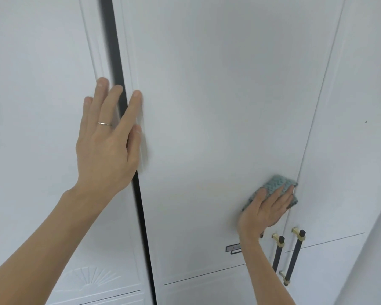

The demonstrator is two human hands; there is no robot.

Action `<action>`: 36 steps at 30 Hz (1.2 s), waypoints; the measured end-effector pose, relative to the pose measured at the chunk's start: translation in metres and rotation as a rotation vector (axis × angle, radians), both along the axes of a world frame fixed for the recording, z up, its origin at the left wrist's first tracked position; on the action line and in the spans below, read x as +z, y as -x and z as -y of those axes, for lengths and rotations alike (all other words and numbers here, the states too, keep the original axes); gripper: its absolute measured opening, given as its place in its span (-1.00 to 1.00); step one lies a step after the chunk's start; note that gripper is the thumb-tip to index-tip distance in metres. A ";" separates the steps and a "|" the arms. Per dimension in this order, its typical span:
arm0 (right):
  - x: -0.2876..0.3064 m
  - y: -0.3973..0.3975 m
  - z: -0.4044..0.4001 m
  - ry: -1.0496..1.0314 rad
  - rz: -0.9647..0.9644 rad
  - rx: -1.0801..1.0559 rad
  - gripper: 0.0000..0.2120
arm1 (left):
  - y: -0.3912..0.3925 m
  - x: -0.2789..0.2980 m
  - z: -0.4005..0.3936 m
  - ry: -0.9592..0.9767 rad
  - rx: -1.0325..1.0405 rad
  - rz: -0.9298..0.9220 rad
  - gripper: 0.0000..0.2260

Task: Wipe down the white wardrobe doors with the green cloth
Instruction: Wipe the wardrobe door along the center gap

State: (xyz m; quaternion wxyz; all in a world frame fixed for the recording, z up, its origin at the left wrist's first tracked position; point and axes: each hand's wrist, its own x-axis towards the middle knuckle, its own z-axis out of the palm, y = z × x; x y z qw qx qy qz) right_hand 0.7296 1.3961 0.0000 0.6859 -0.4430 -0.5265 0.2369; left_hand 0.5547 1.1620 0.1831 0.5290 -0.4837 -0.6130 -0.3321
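A white wardrobe door (218, 106) fills the middle of the view. My right hand (265, 210) presses a folded green cloth (277, 186) flat against the door's right edge, fingers straight, just above the handles. My left hand (108, 137), with a ring on one finger, lies with straight fingers across the dark gap (119, 84) between this door and the white door to its left (35, 106).
Two black and gold bar handles (278, 252) (296, 252) stand side by side below the cloth. A further white door (348, 150) lies to the right. A small label (233, 248) sits low on the middle door. A fan relief (90, 278) decorates the left door's lower part.
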 end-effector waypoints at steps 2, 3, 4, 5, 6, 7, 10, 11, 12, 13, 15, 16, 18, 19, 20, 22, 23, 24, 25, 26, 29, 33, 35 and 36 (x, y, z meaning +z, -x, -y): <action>0.015 0.021 0.018 0.126 -0.116 -0.018 -0.30 | 0.000 0.000 0.002 0.012 -0.002 -0.004 -0.58; 0.021 0.031 0.033 0.114 -0.101 -0.035 -0.30 | 0.000 0.000 0.002 0.021 -0.003 -0.004 -0.57; 0.026 0.044 0.052 0.039 -0.044 -0.047 -0.34 | 0.001 0.000 0.005 0.028 -0.005 -0.006 -0.57; 0.026 0.055 0.071 -0.079 0.055 -0.042 -0.38 | 0.001 -0.001 0.005 0.039 -0.008 -0.003 -0.56; 0.028 0.067 0.092 -0.206 0.168 -0.005 -0.42 | 0.002 0.000 0.007 0.045 -0.010 -0.003 -0.56; 0.028 0.077 0.111 -0.329 0.280 0.049 -0.44 | 0.003 0.000 0.008 0.052 -0.011 -0.001 -0.56; 0.040 0.084 0.132 -0.634 0.544 0.159 -0.46 | 0.004 0.002 0.013 0.072 -0.023 -0.004 -0.55; 0.049 0.081 0.128 -0.720 0.601 0.155 -0.48 | 0.004 0.002 0.014 0.076 -0.024 -0.005 -0.54; 0.064 0.077 0.122 -0.791 0.647 0.148 -0.49 | 0.005 0.004 0.015 0.075 -0.022 -0.011 -0.55; 0.078 0.073 0.116 -0.843 0.679 0.147 -0.50 | 0.004 0.004 0.015 0.073 -0.015 -0.014 -0.55; 0.118 0.069 0.110 -0.928 0.712 0.150 -0.52 | 0.001 0.007 0.014 0.034 0.019 -0.029 -0.58; 0.138 0.069 0.109 -0.962 0.716 0.142 -0.52 | -0.002 0.010 0.012 0.002 0.039 -0.032 -0.60; 0.177 0.071 0.107 -1.007 0.712 0.112 -0.53 | -0.004 0.023 0.011 -0.061 0.064 -0.008 -0.63; 0.199 0.073 0.105 -1.031 0.701 0.092 -0.54 | -0.004 0.035 0.011 -0.091 0.066 -0.002 -0.63; 0.219 0.075 0.103 -1.046 0.694 0.071 -0.54 | -0.003 0.047 0.011 -0.105 0.061 0.000 -0.62; 0.266 0.080 0.100 -1.095 0.664 0.016 -0.54 | 0.001 0.077 0.011 -0.132 0.054 -0.037 -0.58; 0.288 0.081 0.098 -1.108 0.653 -0.008 -0.54 | 0.002 0.090 0.010 -0.135 0.057 -0.053 -0.56; 0.317 0.084 0.097 -1.135 0.633 -0.035 -0.54 | 0.004 0.107 0.010 -0.145 0.070 -0.069 -0.54; 0.343 0.087 0.096 -1.154 0.621 -0.061 -0.54 | 0.006 0.122 0.010 -0.144 0.084 -0.072 -0.51; 0.366 0.090 0.093 -1.161 0.603 -0.083 -0.53 | 0.007 0.134 0.008 -0.138 0.095 -0.067 -0.48; 0.443 0.098 0.095 -1.154 0.549 -0.122 -0.51 | 0.010 0.174 0.006 -0.136 0.139 -0.057 -0.43; 0.522 0.105 0.105 -1.046 0.585 -0.094 -0.49 | 0.011 0.215 0.002 -0.117 0.173 -0.069 -0.43; 0.552 0.107 0.111 -1.016 0.585 -0.058 -0.49 | 0.009 0.229 0.001 -0.117 0.189 -0.099 -0.45; 0.566 0.108 0.113 -1.010 0.578 -0.048 -0.49 | 0.008 0.236 -0.001 -0.112 0.206 -0.119 -0.46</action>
